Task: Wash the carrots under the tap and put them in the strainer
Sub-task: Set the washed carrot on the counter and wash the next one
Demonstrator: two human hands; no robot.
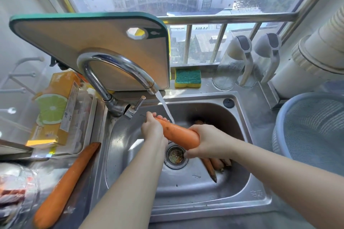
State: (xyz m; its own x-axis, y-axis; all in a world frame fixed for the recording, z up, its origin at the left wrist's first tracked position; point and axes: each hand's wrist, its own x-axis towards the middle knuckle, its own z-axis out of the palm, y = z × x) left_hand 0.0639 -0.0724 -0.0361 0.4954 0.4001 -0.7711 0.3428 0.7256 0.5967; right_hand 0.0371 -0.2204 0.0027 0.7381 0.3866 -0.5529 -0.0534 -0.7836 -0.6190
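Note:
Over the steel sink (242, 189) I hold a thick orange carrot (179, 133) with both hands. My left hand (152, 129) grips its far, thin end and my right hand (206, 141) grips its near, thick end. Water runs from the curved chrome tap (113, 68) onto the carrot's far part. Several darker carrots (212, 168) lie on the sink floor under my right hand, partly hidden. Another long carrot (65, 187) rests on the counter left of the sink. The pale blue mesh strainer (312, 130) stands at the right; nothing shows inside it.
A green-edged cutting board (93, 42) leans behind the tap. A sponge (188, 78) and two glass bottles (232, 63) sit on the window ledge. A tray with an orange lemon-print box (55, 109) is on the left. The drain basket (175, 156) holds scraps.

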